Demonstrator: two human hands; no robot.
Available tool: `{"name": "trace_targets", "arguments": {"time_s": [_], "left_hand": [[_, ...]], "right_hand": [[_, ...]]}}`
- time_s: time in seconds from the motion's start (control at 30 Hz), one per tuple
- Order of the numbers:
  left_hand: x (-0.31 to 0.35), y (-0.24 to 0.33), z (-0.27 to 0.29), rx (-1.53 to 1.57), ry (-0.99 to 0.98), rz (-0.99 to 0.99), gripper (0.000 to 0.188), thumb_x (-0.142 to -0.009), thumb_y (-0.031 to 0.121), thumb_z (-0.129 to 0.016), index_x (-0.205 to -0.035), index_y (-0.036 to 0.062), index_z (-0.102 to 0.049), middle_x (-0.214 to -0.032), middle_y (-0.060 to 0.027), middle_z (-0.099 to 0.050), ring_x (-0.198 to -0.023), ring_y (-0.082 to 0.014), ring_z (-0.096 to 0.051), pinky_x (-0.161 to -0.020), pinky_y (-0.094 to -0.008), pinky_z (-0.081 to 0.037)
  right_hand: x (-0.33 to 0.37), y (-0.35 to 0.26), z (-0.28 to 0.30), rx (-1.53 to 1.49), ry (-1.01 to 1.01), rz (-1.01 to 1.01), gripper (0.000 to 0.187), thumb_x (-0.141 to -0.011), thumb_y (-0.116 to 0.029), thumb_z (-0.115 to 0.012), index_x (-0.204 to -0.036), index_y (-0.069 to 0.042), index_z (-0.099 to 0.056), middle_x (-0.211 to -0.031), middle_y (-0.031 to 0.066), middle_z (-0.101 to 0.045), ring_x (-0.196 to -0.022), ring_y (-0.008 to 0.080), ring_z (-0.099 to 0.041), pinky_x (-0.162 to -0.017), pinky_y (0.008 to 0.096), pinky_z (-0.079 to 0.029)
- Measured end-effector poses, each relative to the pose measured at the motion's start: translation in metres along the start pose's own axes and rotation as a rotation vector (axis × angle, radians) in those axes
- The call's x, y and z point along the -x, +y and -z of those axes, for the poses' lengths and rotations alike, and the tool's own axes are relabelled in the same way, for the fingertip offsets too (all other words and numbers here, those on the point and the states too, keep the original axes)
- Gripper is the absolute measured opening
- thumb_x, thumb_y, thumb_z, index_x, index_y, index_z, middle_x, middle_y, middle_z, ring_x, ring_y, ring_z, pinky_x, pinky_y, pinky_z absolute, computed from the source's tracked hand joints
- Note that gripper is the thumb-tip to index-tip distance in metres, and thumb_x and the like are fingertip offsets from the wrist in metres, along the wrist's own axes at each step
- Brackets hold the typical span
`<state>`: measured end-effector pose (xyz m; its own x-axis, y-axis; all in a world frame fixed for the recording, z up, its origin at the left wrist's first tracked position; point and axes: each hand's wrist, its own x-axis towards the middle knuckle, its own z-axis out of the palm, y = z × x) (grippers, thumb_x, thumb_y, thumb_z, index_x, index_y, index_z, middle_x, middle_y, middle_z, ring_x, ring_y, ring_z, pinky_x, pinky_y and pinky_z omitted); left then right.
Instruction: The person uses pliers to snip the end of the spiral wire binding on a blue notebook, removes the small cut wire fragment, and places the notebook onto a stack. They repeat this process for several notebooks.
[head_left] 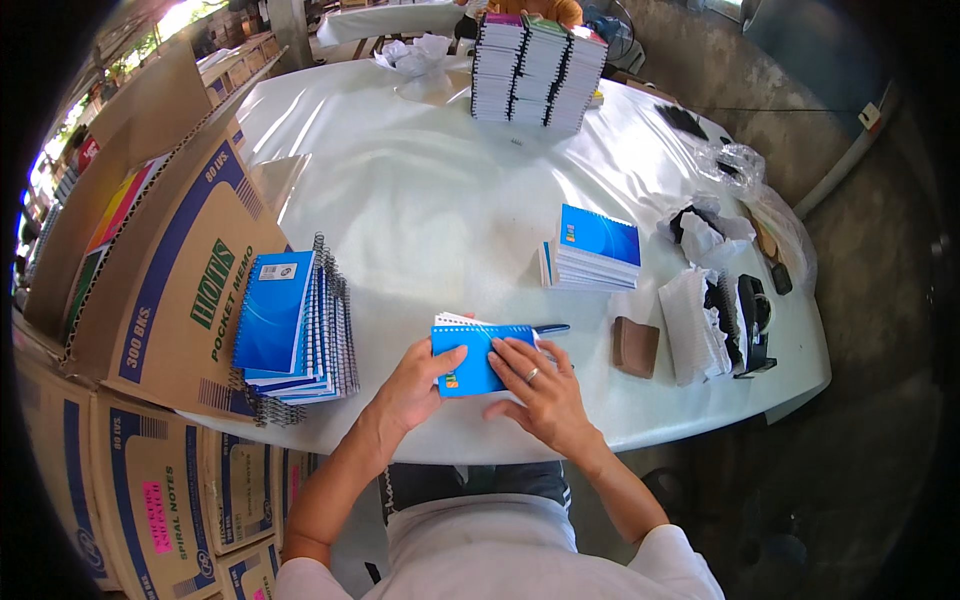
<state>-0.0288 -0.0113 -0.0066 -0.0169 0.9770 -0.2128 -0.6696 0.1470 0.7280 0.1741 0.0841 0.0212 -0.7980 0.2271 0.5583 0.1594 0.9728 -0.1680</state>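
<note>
Pen point(552, 328) part-hidden behind blue notebook point(478, 370) nr tabletop point(400, 210) front edge; L hand point(408, 385) clamped on notebook, R hand point(545, 400) open, fingers on cover.

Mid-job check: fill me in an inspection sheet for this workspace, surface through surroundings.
Surface: pale-covered table, with wrinkles and glare.
Job's things: blue booklet in hand, white pages showing past its upper edge; blue stack beyond it to the right; coil-bound notebooks at left.
Clutter: brown block, crumpled paper and clear plastic at right.
Hands: left hand grips the booklet's left end, thumb on the cover; right hand rests fingers on the cover, thumb off it.
Cables: nothing seen for certain.
Surroundings: open carton at left; tall notebook piles at the far side, a person in orange behind.
</note>
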Motion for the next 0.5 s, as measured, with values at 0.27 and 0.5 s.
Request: {"name": "trace_targets", "arguments": {"time_s": [0.27,0.5], "left_hand": [[0.013,-0.026,0.038,-0.680,-0.098,-0.300,0.081,-0.086,-0.001,-0.068,-0.154,0.0069,-0.025,-0.151,-0.0185,-0.040,-0.138,-0.0258,-0.042,-0.113,-0.0365,-0.033],[0.031,-0.010,-0.005,-1.373,0.281,-0.758,0.097,-0.083,0.031,-0.075,-0.156,0.0100,-0.015,-0.155,-0.0225,-0.031,-0.143,-0.0392,-0.031,-0.116,-0.0448,-0.027]], "right_hand": [[0.035,0.016,-0.054,-1.145,-0.051,-0.653,0.042,-0.086,-0.007,-0.072,-0.123,-0.005,-0.052,-0.113,0.0058,-0.059,-0.112,0.0162,-0.053,-0.099,0.0303,-0.041],[0.039,-0.007,-0.074,-1.168,0.006,-0.743,0.025,-0.090,0.006,-0.060,-0.109,-0.004,-0.048,-0.108,0.0087,-0.059,-0.099,0.0166,-0.055,-0.090,0.0280,-0.043]]}}
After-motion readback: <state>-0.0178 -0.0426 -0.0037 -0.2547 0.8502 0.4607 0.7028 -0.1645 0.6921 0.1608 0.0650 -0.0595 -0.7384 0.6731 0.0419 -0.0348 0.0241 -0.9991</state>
